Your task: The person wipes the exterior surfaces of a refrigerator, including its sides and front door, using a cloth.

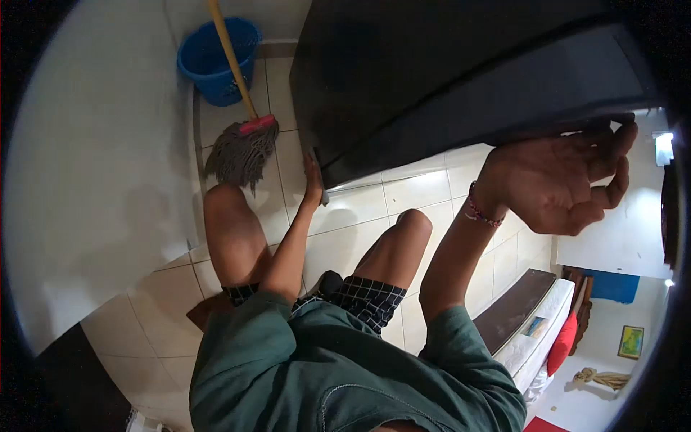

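Observation:
A large dark panel [461, 93], like the door and side of a tall appliance, fills the upper right in front of me. My left hand [314, 180] is low at its near corner, fingers pressed along the edge. Part of a thin grey thing [324, 197] shows beside those fingers, too small to name. My right hand [561, 180], with a beaded bracelet [481, 209] on the wrist, is raised by the panel's other end. Its fingers are bent but apart, and some fingertips are at the panel's edge. Nothing shows in that palm.
A string mop [245, 151] leans into a blue bucket [216, 68] by the wall [101, 180]. My bent knees stand over the tiled floor [345, 234]. To the right are a mattress [536, 335], a red pillow [561, 345] and a framed picture [630, 342].

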{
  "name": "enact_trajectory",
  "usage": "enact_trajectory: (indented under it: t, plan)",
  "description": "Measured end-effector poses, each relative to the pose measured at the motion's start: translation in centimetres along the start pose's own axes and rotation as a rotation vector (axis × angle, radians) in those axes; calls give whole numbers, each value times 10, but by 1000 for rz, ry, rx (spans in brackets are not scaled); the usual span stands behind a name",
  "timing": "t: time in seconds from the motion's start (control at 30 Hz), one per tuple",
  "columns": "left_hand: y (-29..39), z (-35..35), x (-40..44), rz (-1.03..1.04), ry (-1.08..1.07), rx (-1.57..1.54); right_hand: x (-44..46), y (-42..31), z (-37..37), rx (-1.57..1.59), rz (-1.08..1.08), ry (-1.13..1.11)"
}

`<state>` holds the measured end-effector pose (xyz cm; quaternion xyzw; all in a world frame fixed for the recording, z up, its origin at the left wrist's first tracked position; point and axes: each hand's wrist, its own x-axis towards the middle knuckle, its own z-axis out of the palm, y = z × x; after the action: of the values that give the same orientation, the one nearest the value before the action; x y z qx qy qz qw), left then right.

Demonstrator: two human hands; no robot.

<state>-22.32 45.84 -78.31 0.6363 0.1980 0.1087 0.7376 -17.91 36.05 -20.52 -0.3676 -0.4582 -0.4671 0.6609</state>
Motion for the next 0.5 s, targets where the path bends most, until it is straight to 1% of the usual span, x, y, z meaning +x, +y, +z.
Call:
enact_trajectory:
  t: [0.07, 0.17, 0.27, 0.3, 0.37, 0.4, 0.47, 0.5]
  plan:
    - [-24, -2, 6, -73, 18, -44, -3, 2, -2, -48, 37, 27]
    - [-55, -2, 7, -235, 51, -73, -9, 11, 8, -69, 13, 91]
    - [-68, -9, 13, -420, 81, -67, -6, 13, -23, 42, 99, -55]
    - [-69, -13, 16, -475, 93, -57, -9, 15, -23, 98, 121, -64]
    - [-90, -10, 17, -479, 114, -17, -10, 14, -23, 209, 162, -85]
    - [-106, -7, 20, -494, 125, -1, -11, 15, -18, 59, 88, -74]
    - [-73, -7, 8, -598, 173, -138, -14, 21, 1, -235, -58, -45]
    - [-47, -7, -2, -615, 188, -211, -14, 21, 9, -282, -62, -14]
